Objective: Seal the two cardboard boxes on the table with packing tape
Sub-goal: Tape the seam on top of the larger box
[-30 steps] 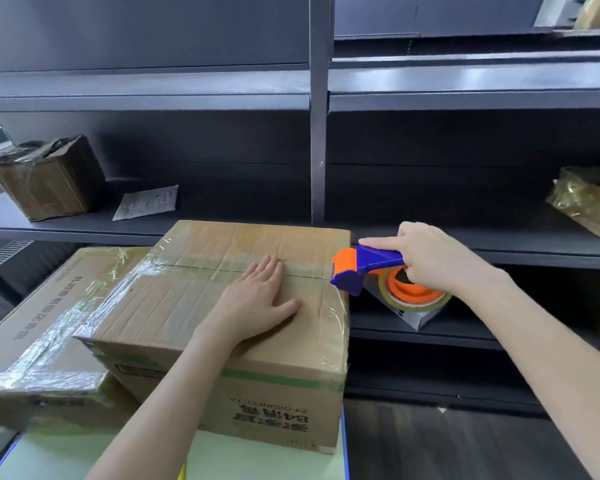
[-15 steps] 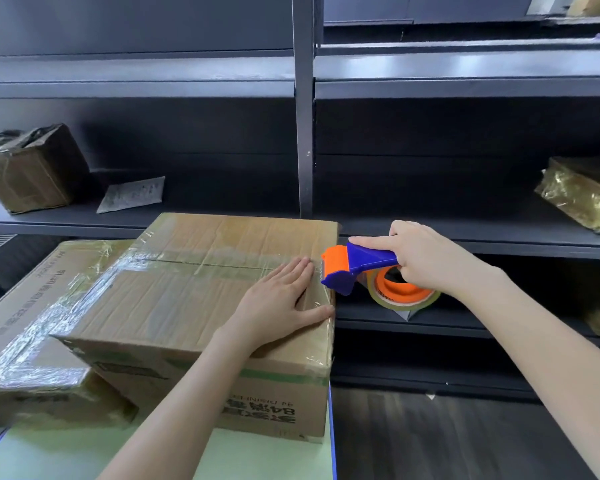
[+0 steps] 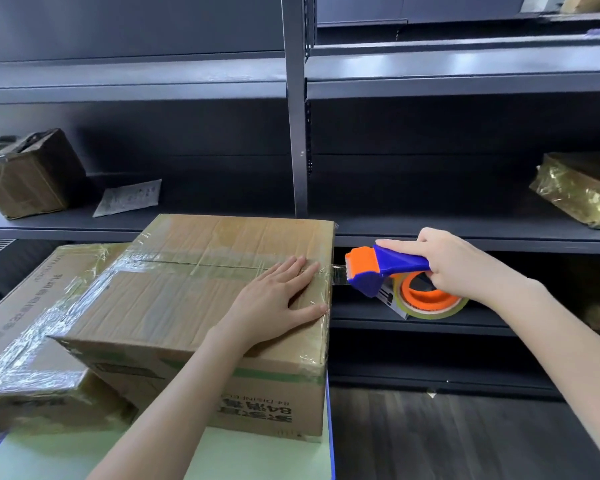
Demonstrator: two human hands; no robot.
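A cardboard box (image 3: 174, 306) stands on the pale green table (image 3: 250, 455), with clear tape along its top seam. My left hand (image 3: 274, 299) presses flat on the box top near its right edge, fingers straight on the tape end. My right hand (image 3: 461, 265) grips the blue handle of an orange and blue tape dispenser (image 3: 385, 271), held just off the box's right edge. A short strip of clear tape (image 3: 336, 273) stretches from the box edge to the dispenser. A second, flatter cardboard box (image 3: 25, 327), wrapped with shiny tape, lies at the left, partly under the first.
Dark metal shelving (image 3: 295, 133) fills the background. On its shelf sit a worn brown box (image 3: 28, 174) at left, a paper packet (image 3: 129, 197), and a shiny gold-wrapped parcel (image 3: 579, 188) at right. Dark floor (image 3: 447, 438) lies right of the table edge.
My left hand slid right along the seam to the box's right edge. The dispenser has pulled a little away from the box, and a short strip of tape now shows between them.
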